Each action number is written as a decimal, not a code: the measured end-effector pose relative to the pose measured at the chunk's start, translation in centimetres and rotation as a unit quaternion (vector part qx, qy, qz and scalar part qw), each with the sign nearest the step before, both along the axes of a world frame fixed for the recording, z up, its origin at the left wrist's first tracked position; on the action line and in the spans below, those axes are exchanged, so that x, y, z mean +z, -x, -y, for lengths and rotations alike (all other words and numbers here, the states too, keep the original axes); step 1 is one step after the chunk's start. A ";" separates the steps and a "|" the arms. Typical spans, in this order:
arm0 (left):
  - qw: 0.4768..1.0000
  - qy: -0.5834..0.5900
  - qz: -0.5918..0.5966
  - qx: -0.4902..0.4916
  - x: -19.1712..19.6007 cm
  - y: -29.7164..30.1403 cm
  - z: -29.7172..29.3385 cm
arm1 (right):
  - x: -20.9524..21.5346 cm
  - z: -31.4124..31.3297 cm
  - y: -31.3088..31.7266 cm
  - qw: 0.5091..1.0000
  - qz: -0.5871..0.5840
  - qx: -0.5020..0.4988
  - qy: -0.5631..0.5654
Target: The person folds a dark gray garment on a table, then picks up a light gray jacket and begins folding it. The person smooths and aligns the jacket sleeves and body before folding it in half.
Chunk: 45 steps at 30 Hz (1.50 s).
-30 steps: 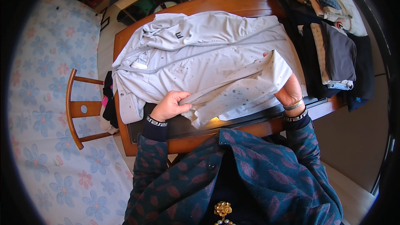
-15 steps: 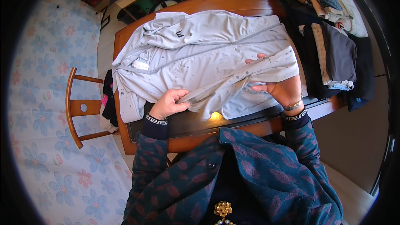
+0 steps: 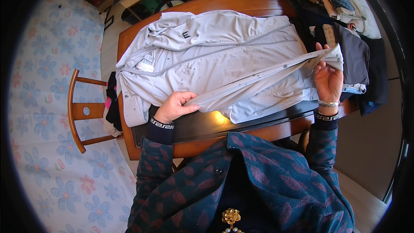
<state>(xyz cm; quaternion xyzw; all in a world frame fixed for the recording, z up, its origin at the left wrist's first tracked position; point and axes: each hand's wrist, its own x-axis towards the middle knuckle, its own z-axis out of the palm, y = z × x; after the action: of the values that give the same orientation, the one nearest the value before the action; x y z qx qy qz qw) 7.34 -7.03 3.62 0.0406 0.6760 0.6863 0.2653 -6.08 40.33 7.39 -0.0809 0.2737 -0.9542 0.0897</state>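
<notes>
A light grey zip-up jacket point(image 3: 224, 58) with dark specks lies spread over the table, its zipper running crosswise and a small dark mark on the upper part. One of its sleeves point(image 3: 263, 77) is stretched slantwise between my two hands. Close to the table's front edge, my left hand point(image 3: 174, 108) pinches the sleeve's near-left part between thumb and fingers. My right hand point(image 3: 330, 82), farther right and raised, grips the cuff end, with fingers on both sides of the cloth. The hidden side of that cuff cannot be made out.
Beneath the jacket is a wooden table point(image 3: 263, 2) with a dark top. Folded clothes point(image 3: 351, 54) are piled at the right. A wooden chair point(image 3: 79, 112) holding dark clothing stands left, beside a flower-patterned sheet point(image 3: 47, 125). Shelves with assorted items lie behind the table.
My right hand has moved right and slightly up with the cuff, pulling the sleeve out long and narrow. My left hand has stayed in place, holding the sleeve.
</notes>
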 end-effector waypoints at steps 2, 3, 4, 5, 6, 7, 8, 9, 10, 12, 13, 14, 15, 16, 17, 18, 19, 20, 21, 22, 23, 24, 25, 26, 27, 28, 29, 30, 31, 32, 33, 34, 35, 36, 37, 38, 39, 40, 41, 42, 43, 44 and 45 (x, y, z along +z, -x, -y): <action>1.000 0.001 0.002 -0.001 0.1 0.0 0.0 | 0.3 -0.7 0.5 0.996 0.033 -0.078 -0.039; 1.000 0.006 -0.002 0.000 0.1 0.0 -0.1 | 0.6 -0.7 0.6 0.993 0.027 -0.108 -0.039; 1.000 0.006 -0.004 0.001 0.1 -0.1 -0.1 | 1.2 -0.8 0.8 0.964 0.122 -0.230 -0.046; 1.000 0.008 -0.009 0.004 0.0 -0.1 -0.1 | 1.8 -0.6 0.5 0.965 0.087 -0.235 -0.080; 1.000 0.011 -0.014 0.008 0.0 -0.1 -0.1 | 2.5 -0.4 -0.2 0.958 0.076 -0.245 -0.125; 1.000 0.016 -0.015 0.009 0.0 -0.1 -0.1 | 2.8 0.6 -0.6 0.931 0.015 -0.281 -0.234; 1.000 0.021 -0.017 0.009 0.0 0.0 -0.2 | 2.9 1.8 -0.9 0.880 -0.019 -0.333 -0.339; 0.999 0.038 -0.017 0.008 0.1 0.0 -0.3 | 3.0 3.3 -1.4 0.833 -0.106 -0.321 -0.438; 0.998 0.041 -0.034 0.015 0.1 -0.1 -0.5 | 2.9 4.7 -2.4 0.845 -0.122 -0.247 -0.458; 0.994 0.077 -0.074 0.028 0.3 -0.2 -1.1 | 2.1 8.4 -3.9 0.866 -0.141 -0.080 -0.473; 0.990 0.091 -0.099 0.035 0.4 -0.3 -1.5 | 1.6 10.2 -4.9 0.850 -0.145 0.004 -0.506; 0.985 0.110 -0.127 0.043 0.6 -0.5 -1.9 | 1.2 12.0 -5.4 0.780 -0.262 0.024 -0.567; 0.976 0.134 -0.162 0.052 0.8 -0.6 -2.2 | 0.7 13.9 -6.2 0.753 -0.284 0.052 -0.591; 0.972 0.137 -0.181 0.061 0.9 -0.7 -2.5 | 0.3 15.6 -6.5 0.735 -0.356 0.059 -0.574; 0.965 0.143 -0.207 0.069 1.0 -0.8 -2.8 | -0.2 17.6 -6.7 0.717 -0.401 0.067 -0.566; 0.959 0.151 -0.230 0.074 1.2 -0.8 -3.0 | -0.6 19.2 -6.7 0.709 -0.447 0.051 -0.544; 0.952 0.193 -0.228 0.073 1.5 -0.9 -2.9 | -0.9 20.4 -6.7 0.681 -0.468 0.048 -0.561; 0.943 0.206 -0.249 0.077 1.6 -0.9 -3.0 | -1.2 21.2 -6.7 0.655 -0.492 0.045 -0.572; 0.934 0.220 -0.270 0.082 1.6 -0.9 -3.1 | -1.4 21.6 -6.5 0.644 -0.487 0.051 -0.588; 0.926 0.227 -0.288 0.091 1.6 -1.0 -3.2 | -1.6 22.0 -6.3 0.633 -0.483 0.059 -0.602; 0.918 0.234 -0.300 0.109 1.4 -1.0 -3.5 | -1.8 22.3 -6.1 0.617 -0.471 0.080 -0.625; 0.892 0.267 -0.344 0.116 1.3 -1.0 -3.4 | -2.0 22.3 -6.0 0.638 -0.467 0.069 -0.609; 0.868 0.294 -0.384 0.117 1.2 -0.8 -3.2 | -2.1 22.1 -5.8 0.654 -0.453 0.072 -0.602; 0.840 0.316 -0.425 0.118 1.0 -0.6 -3.0 | -2.2 21.8 -5.8 0.665 -0.430 0.084 -0.605; 0.833 0.343 -0.412 0.136 0.8 -0.6 -2.6 | -2.3 21.4 -5.7 0.670 -0.437 0.074 -0.596; 0.825 0.367 -0.406 0.142 0.6 -0.4 -1.9 | -2.3 21.2 -5.7 0.677 -0.427 0.078 -0.595; 0.811 0.396 -0.401 0.156 0.5 -0.4 -1.0 | -2.4 21.0 -5.7 0.683 -0.417 0.078 -0.595; 0.795 0.425 -0.397 0.171 0.4 -0.4 0.0 | -2.4 20.9 -5.7 0.691 -0.415 0.070 -0.587; 0.784 0.448 -0.385 0.192 0.3 -0.3 1.0 | -2.4 20.9 -5.6 0.691 -0.414 0.072 -0.588; 0.771 0.470 -0.373 0.214 0.2 -0.4 2.1 | -2.5 20.8 -5.5 0.692 -0.408 0.079 -0.591; 0.752 0.500 -0.366 0.223 0.1 -0.5 3.1 | -2.5 20.8 -5.5 0.692 -0.407 0.082 -0.591; 0.733 0.524 -0.365 0.233 0.1 -0.7 4.1 | -2.5 20.8 -5.5 0.693 -0.409 0.081 -0.589; 0.727 0.529 -0.359 0.250 0.0 -0.8 4.8 | -2.6 20.8 -5.4 0.691 -0.414 0.085 -0.586; 0.722 0.533 -0.348 0.271 -0.1 -0.9 5.4 | -2.6 20.9 -5.4 0.690 -0.422 0.085 -0.582; 0.713 0.539 -0.351 0.279 0.0 -0.9 5.8 | -2.7 20.9 -5.4 0.686 -0.428 0.088 -0.581; 0.706 0.546 -0.348 0.287 0.0 -0.9 5.9 | -2.7 20.9 -5.5 0.686 -0.429 0.088 -0.581; 0.704 0.558 -0.322 0.299 0.2 -0.9 5.8 | -2.6 20.9 -5.5 0.683 -0.427 0.091 -0.585; 0.689 0.550 -0.368 0.296 0.2 -0.8 5.5 | -2.6 20.9 -5.6 0.682 -0.430 0.089 -0.585; 0.678 0.547 -0.392 0.296 0.2 -0.7 5.0 | -2.5 20.9 -5.6 0.683 -0.425 0.083 -0.588; 0.664 0.541 -0.417 0.303 0.2 -0.5 4.6 | -2.4 21.0 -5.6 0.686 -0.423 0.072 -0.587; 0.668 0.539 -0.425 0.287 0.1 -0.4 3.9 | -2.3 21.1 -5.7 0.688 -0.421 0.064 -0.588; 0.683 0.522 -0.435 0.266 -0.2 -0.4 3.4 | -2.2 21.1 -5.7 0.690 -0.420 0.062 -0.587; 0.695 0.519 -0.434 0.242 -0.4 -0.3 3.2 | -2.1 21.1 -5.7 0.690 -0.419 0.063 -0.587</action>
<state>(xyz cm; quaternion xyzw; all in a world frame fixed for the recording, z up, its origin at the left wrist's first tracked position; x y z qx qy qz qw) 7.67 -10.25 3.25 0.0245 0.9513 0.1724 -0.2545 -0.40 19.24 5.29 -0.4202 0.7816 -0.4579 0.0547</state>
